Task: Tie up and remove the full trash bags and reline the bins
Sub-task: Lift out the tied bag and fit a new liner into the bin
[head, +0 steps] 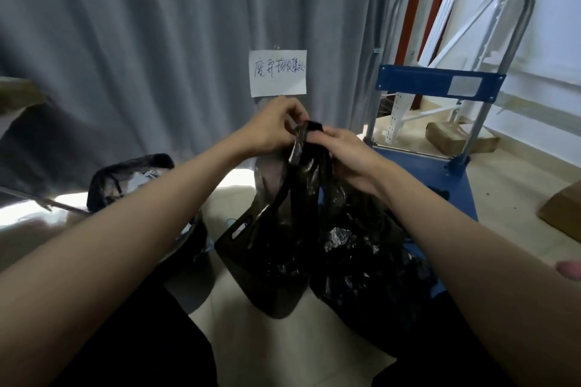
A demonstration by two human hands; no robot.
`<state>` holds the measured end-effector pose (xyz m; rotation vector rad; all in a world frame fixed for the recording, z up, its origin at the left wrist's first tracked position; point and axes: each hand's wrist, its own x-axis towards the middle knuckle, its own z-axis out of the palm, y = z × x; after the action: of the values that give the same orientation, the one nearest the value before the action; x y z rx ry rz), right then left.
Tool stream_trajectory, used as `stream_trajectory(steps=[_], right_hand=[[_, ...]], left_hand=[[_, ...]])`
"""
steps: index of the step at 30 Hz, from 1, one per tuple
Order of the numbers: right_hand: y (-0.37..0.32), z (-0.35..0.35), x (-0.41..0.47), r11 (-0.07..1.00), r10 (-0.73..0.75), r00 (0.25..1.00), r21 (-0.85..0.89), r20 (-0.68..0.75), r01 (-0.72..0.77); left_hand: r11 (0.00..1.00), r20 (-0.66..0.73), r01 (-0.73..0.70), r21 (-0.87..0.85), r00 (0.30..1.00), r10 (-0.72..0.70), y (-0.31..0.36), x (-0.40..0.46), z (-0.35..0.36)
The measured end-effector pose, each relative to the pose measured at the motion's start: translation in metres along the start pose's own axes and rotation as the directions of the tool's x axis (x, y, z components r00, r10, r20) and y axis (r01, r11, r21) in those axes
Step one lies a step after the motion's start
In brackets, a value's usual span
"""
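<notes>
A full black trash bag (355,248) hangs in front of me over the tiled floor. My left hand (273,129) and my right hand (349,154) meet at its top, and both pinch the black handle strips (301,141), which are drawn together there. A loose flap of the bag with a cut-out handle (248,229) droops to the left. At the left stands a bin lined with a black bag (125,185), with white waste inside. My left forearm hides part of it.
A blue platform trolley (440,173) with a metal handle stands close on the right. Grey curtains (157,41) with a handwritten paper sign (278,73) hang behind. Cardboard boxes (459,138) lie on the floor at the right.
</notes>
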<state>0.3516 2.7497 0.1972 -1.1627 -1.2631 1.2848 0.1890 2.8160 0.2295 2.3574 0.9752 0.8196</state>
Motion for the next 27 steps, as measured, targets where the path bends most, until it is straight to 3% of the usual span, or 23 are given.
stream_trajectory(steps=[4,8,11,14,16,17,20,24,25,27], right_hand=[[0.019,0.003,0.023,0.985,0.118,0.993,-0.13,0.014,-0.115],[0.038,-0.006,0.036,0.959,0.174,0.982,-0.214,-0.067,-0.185],[0.05,-0.015,0.04,0.891,0.248,0.967,-0.378,-0.06,-0.252],[0.059,-0.019,0.037,0.76,0.474,0.874,-0.549,0.102,-0.348],[0.068,-0.019,0.036,0.604,0.552,0.818,-0.753,0.16,-0.26],[0.076,-0.018,0.036,0.475,0.556,0.819,-0.863,0.141,-0.174],[0.097,-0.015,0.034,0.16,0.561,0.827,-0.985,0.041,-0.059],[0.109,-0.005,0.029,0.072,0.613,0.787,-0.997,0.073,0.036],[0.111,0.0,0.027,0.097,0.626,0.775,-0.995,0.086,0.032],[0.115,0.012,0.021,0.173,0.676,0.73,-0.985,0.103,-0.022]], left_hand=[[0.981,0.152,0.167,-0.103,0.977,-0.15,-0.05,-0.02,-0.003],[0.94,0.418,0.332,0.078,0.845,-0.334,-0.092,-0.031,0.011],[0.896,0.515,0.232,0.379,0.751,-0.412,-0.108,-0.032,0.03],[0.795,0.471,0.093,0.599,0.763,-0.443,-0.112,-0.032,0.048],[0.763,0.501,0.056,0.644,0.723,-0.475,-0.114,-0.032,0.059],[0.762,0.533,0.057,0.646,0.681,-0.503,-0.116,-0.033,0.065],[0.768,0.625,0.072,0.637,0.535,-0.569,-0.111,-0.036,0.077],[0.765,0.663,0.098,0.636,0.439,-0.607,-0.103,-0.03,0.066],[0.76,0.659,0.099,0.642,0.437,-0.613,-0.104,-0.029,0.06],[0.748,0.622,0.09,0.657,0.496,-0.606,-0.106,-0.029,0.049]])
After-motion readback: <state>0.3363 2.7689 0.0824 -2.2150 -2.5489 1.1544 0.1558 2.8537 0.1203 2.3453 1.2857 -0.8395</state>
